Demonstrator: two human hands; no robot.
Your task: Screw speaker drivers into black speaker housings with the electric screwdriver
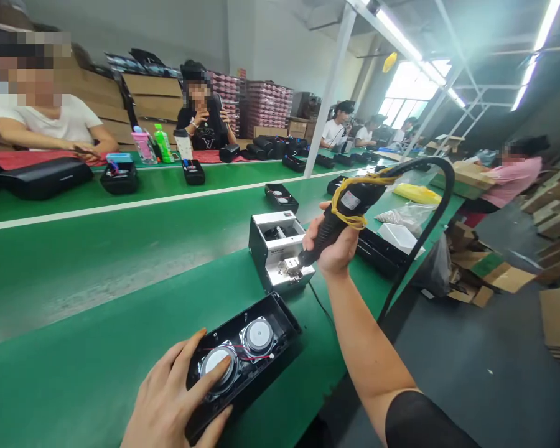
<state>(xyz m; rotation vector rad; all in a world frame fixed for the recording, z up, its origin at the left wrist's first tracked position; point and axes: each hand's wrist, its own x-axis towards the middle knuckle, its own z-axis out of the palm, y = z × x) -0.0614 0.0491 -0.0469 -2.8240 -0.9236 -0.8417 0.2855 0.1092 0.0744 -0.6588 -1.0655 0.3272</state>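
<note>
My left hand [175,389] grips the near end of a black speaker housing [287,314], fingers over both long sides and one finger lying on a speaker driver. Two round silver drivers [260,335] sit inside the housing, with a thin red wire running across them. My right hand [336,246] is wrapped around a black electric screwdriver [354,202] with yellow cord wound about its upper body. The screwdriver points down, its tip at the front of a silver and black screw feeder [275,239]. The exact contact at the tip is hard to make out.
A green workbench [98,373] borders a green conveyor belt [205,218] carrying another speaker housing [281,196]. A black cable [448,186] loops beside my right forearm. A long black casing [380,252] and plastic bags [404,218] lie beyond. Several people sit opposite; cardboard boxes [476,267] stand right.
</note>
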